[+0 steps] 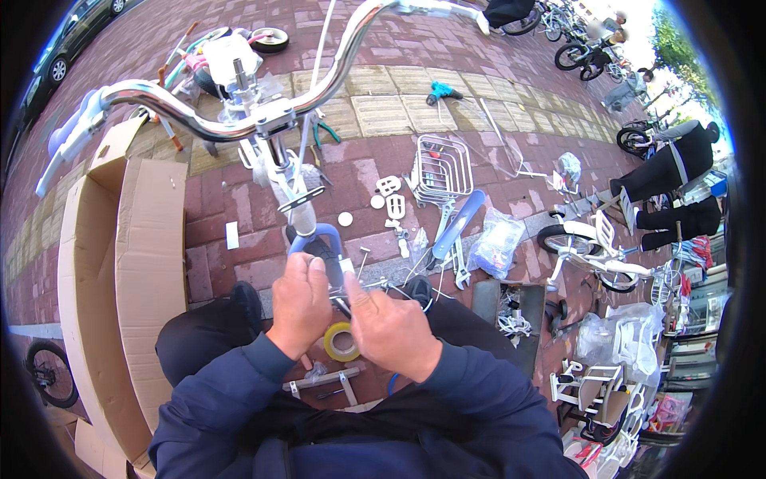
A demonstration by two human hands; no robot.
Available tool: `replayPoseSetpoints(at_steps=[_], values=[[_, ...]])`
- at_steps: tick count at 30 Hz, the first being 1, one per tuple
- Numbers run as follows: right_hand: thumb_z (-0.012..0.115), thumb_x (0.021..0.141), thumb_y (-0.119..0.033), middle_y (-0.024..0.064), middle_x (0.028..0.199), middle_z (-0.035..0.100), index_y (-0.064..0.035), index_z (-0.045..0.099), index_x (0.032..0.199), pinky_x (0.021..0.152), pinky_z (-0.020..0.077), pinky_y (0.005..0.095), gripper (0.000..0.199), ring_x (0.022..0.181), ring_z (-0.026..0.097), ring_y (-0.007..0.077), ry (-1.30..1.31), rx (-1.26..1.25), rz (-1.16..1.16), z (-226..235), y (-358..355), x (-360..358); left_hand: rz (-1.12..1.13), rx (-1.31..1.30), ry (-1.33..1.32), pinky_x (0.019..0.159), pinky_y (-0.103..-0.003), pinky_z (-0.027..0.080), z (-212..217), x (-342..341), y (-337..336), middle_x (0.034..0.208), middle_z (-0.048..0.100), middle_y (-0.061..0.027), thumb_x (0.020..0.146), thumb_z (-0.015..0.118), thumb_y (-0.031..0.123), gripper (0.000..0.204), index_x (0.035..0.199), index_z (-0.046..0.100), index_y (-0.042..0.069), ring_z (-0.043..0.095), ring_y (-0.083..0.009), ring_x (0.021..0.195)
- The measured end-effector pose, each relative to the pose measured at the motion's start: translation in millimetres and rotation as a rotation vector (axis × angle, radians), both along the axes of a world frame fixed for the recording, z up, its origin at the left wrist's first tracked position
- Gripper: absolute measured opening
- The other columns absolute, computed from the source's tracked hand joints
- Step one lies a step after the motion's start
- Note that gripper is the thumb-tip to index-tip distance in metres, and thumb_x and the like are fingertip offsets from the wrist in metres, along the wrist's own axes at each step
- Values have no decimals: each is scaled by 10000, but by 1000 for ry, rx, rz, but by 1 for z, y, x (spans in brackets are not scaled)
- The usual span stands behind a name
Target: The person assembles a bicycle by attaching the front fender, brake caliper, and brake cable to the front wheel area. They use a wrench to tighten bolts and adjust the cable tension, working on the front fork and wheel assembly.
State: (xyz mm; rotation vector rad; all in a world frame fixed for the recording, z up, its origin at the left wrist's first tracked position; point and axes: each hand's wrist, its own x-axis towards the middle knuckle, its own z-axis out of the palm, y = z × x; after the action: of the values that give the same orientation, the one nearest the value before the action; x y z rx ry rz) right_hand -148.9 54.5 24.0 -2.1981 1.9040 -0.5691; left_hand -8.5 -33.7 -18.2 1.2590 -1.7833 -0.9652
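Note:
Between my knees stands a child's bicycle front end, with a chrome handlebar (275, 117) on top and a lavender fork (326, 231) below. My left hand (302, 310) is closed at the fork's left leg, thumb and fingers pressed together. Beside it, my right hand (392, 330) is at the lower end of the right leg, with its index finger near a white tip and the other fingers curled. What lies inside the right hand's grip is hidden. Under my hands is a yellow roll of tape (329, 345) close to a white metal bracket (349, 389).
Tall cardboard box (150, 279) at left. Ahead on the brick paving: wire basket (443, 172), white pedals (396, 207), blue fender (460, 226), wrench (460, 267), plastic bag (496, 246), pliers (323, 132), teal power drill (438, 93). White bicycle frame (600, 239) and a person in black (674, 172) at right.

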Motion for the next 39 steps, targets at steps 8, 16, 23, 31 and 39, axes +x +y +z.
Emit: replayPoseSetpoints(at_steps=[8,16,23,31,39], values=[[599,898,-111,276,856,656,136,465,1346,687,526,484,529,763,658,446,-580,126,-106,-6,-2,-5,-2,-258,-58,505,-402,457,-15,3,-9,627,588,-131,1016,521,132,130,936,542,31,620,-304,544],[586,904,-119,303,928,658,108,465,1357,713,524,477,521,813,654,456,-608,231,-71,-3,0,-14,-8,-381,-98,504,-398,451,-16,-1,-13,641,589,-142,1020,514,125,112,965,550,34,620,-315,546],[603,905,-130,274,1111,657,71,461,1363,860,519,429,520,973,679,391,-805,307,-218,-9,-3,-14,15,-86,46,536,-325,433,-4,-4,-9,672,560,-72,1045,511,162,151,980,554,33,537,-158,571],[547,1035,-415,88,867,659,11,565,1035,649,539,274,426,689,642,132,-1722,632,-328,-28,-13,-20,-97,-493,70,562,-425,447,-6,0,-11,743,586,-143,928,636,59,78,972,577,35,567,-348,614],[587,1035,-309,-91,752,453,-10,621,1192,549,305,194,339,630,375,11,-1748,643,-239,-19,-21,-25,-262,105,181,603,-324,488,5,6,-10,720,651,-120,1020,543,133,134,956,578,22,643,-196,647]])
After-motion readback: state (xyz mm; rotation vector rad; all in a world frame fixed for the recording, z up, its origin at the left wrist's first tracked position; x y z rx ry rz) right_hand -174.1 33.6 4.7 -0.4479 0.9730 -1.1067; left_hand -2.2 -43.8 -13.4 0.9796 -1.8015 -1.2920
